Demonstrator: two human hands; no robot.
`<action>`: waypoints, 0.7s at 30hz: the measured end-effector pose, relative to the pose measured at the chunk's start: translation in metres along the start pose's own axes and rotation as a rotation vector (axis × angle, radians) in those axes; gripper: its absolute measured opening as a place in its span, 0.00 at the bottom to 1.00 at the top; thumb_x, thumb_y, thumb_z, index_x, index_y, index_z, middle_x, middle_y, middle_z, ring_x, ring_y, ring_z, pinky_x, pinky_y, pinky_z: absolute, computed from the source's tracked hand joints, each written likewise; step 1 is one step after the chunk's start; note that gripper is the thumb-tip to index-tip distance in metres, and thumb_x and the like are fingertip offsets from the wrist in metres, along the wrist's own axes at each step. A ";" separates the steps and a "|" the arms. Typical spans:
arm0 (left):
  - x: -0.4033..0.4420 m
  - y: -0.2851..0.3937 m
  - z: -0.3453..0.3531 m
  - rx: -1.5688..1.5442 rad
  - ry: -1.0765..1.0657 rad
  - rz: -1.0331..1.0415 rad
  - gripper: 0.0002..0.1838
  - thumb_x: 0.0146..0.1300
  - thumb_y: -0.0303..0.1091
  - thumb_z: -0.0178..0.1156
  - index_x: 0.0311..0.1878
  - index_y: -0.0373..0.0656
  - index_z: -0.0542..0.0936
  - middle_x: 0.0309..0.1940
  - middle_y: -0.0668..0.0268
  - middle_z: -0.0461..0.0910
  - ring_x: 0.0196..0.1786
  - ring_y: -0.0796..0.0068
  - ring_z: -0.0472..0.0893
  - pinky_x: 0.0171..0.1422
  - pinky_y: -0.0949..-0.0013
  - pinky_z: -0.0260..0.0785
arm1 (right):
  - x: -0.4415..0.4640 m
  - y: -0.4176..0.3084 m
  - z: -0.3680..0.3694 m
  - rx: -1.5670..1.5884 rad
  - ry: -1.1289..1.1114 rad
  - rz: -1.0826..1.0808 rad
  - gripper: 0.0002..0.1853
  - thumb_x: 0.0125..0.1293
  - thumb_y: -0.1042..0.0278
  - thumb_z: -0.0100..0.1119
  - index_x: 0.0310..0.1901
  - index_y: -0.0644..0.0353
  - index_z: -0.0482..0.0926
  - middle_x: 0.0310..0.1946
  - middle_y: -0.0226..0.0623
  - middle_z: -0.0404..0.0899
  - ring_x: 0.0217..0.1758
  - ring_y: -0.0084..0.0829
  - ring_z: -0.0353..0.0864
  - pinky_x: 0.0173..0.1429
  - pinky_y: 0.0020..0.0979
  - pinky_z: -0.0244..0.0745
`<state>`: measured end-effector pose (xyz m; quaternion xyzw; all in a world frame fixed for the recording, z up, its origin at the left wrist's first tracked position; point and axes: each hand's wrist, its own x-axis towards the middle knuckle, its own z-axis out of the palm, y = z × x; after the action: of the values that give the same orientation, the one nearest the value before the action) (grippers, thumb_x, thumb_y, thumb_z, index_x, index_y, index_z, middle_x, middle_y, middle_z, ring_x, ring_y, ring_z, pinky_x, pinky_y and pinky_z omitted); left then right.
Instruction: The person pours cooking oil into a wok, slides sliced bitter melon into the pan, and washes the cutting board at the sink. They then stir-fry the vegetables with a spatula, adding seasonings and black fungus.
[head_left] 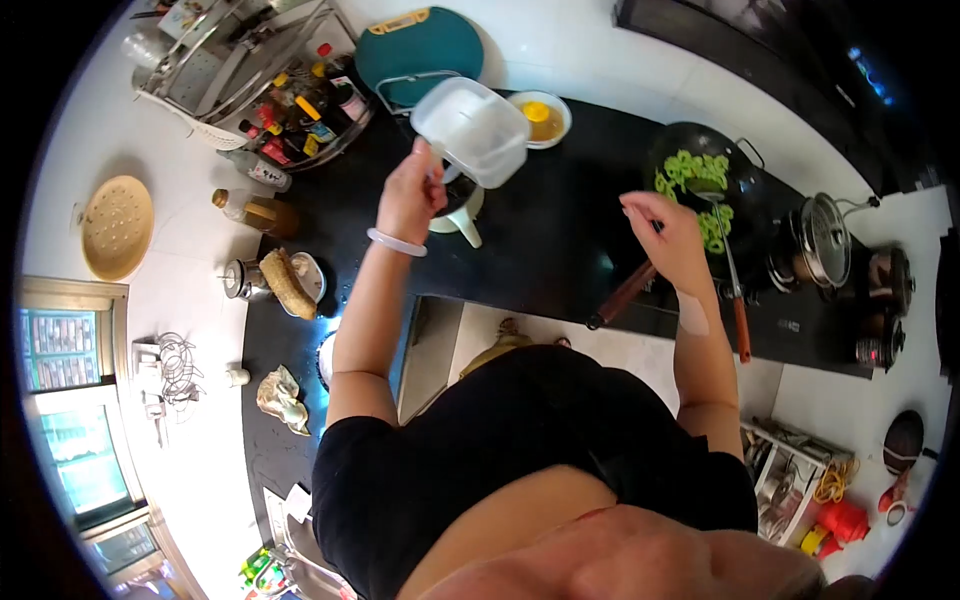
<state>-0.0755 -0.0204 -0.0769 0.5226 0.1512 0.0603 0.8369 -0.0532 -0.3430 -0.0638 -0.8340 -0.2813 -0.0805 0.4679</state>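
Left hand [408, 192] holding plastic container [474, 130]; bottle labels [320, 131] unreadable.

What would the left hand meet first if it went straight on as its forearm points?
Beyond the clear container it holds, the left hand would probably meet the thin metal frame in front of the teal board, though depth is unclear.

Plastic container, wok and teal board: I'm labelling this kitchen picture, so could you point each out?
Plastic container [478, 132]: head view, its translucent middle.
Wok [749, 190]: head view, bare dark inner wall.
Teal board [418, 52]: head view, middle of its face.
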 end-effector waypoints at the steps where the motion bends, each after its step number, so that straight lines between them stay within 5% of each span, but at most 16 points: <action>1: -0.006 -0.015 0.010 0.018 -0.038 -0.005 0.21 0.63 0.51 0.50 0.23 0.45 0.69 0.16 0.73 0.62 0.17 0.83 0.61 0.22 0.80 0.54 | 0.002 0.002 -0.001 0.024 0.006 0.009 0.08 0.57 0.74 0.55 0.39 0.63 0.77 0.31 0.41 0.78 0.33 0.32 0.79 0.37 0.26 0.72; 5: -0.025 -0.057 0.040 0.045 -0.167 -0.074 0.19 0.65 0.47 0.49 0.27 0.42 0.72 0.17 0.74 0.65 0.19 0.84 0.63 0.23 0.80 0.55 | 0.011 0.000 -0.001 0.030 0.088 -0.043 0.09 0.58 0.72 0.56 0.41 0.59 0.77 0.29 0.39 0.77 0.31 0.30 0.78 0.33 0.27 0.71; 8: -0.043 -0.072 0.077 0.043 0.021 -0.052 0.17 0.66 0.46 0.49 0.31 0.41 0.74 0.17 0.75 0.65 0.20 0.86 0.63 0.23 0.80 0.55 | 0.014 -0.003 -0.008 -0.142 0.000 -0.029 0.12 0.59 0.73 0.54 0.46 0.58 0.76 0.30 0.37 0.76 0.29 0.26 0.76 0.34 0.24 0.69; 13: -0.042 -0.100 0.069 0.207 -0.233 0.030 0.15 0.68 0.40 0.45 0.32 0.41 0.75 0.18 0.77 0.64 0.20 0.87 0.59 0.25 0.81 0.52 | 0.012 0.017 -0.004 -0.453 -0.046 -0.242 0.10 0.58 0.64 0.55 0.42 0.53 0.76 0.23 0.35 0.69 0.30 0.37 0.72 0.32 0.35 0.68; 19: -0.041 -0.104 0.075 0.288 -0.249 0.074 0.16 0.68 0.41 0.45 0.30 0.40 0.74 0.18 0.78 0.63 0.21 0.89 0.57 0.24 0.82 0.50 | 0.013 0.025 -0.004 -0.275 -0.151 -0.129 0.07 0.57 0.69 0.57 0.36 0.59 0.75 0.25 0.36 0.71 0.27 0.34 0.73 0.33 0.29 0.68; 21: -0.034 -0.109 0.065 0.309 -0.272 0.045 0.14 0.67 0.40 0.48 0.37 0.39 0.76 0.26 0.75 0.72 0.28 0.87 0.67 0.32 0.81 0.60 | 0.015 0.026 -0.002 -0.206 -0.111 -0.066 0.06 0.56 0.71 0.57 0.36 0.60 0.75 0.25 0.36 0.71 0.27 0.33 0.73 0.32 0.28 0.68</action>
<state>-0.0929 -0.1339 -0.1412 0.6512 0.0324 -0.0161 0.7581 -0.0265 -0.3493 -0.0755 -0.8711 -0.3242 -0.0781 0.3607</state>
